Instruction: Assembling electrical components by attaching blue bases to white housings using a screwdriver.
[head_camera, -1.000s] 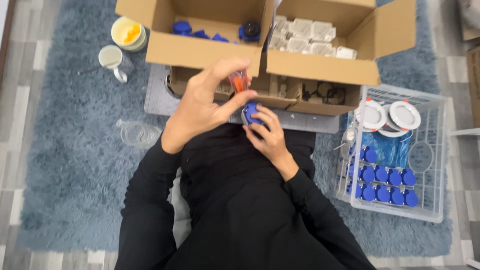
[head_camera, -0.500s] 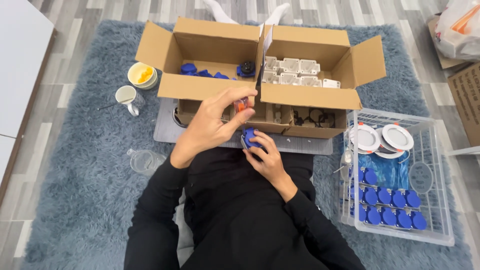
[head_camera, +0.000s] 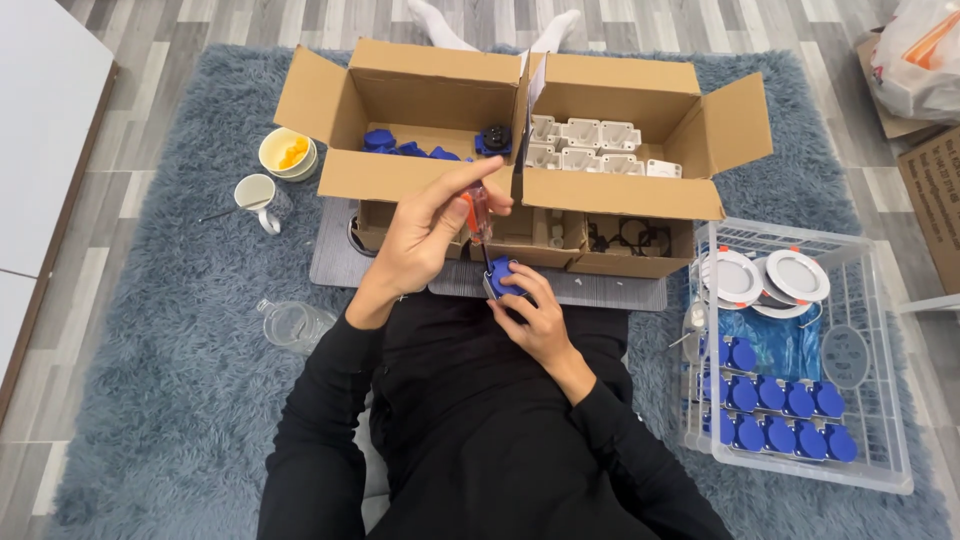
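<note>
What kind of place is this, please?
Probably a room at home used for assembly work: a shaggy grey-blue rug on grey wooden flooring, open cardboard boxes of parts, a white wire basket.

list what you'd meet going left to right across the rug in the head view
white mug → clear jug → left hand → orange-handled screwdriver → blue part → right hand → white wire basket

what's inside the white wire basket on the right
The white wire basket holds rows of blue round parts, two white round fittings and a blue plastic bag; the bag's contents are hidden.
</note>
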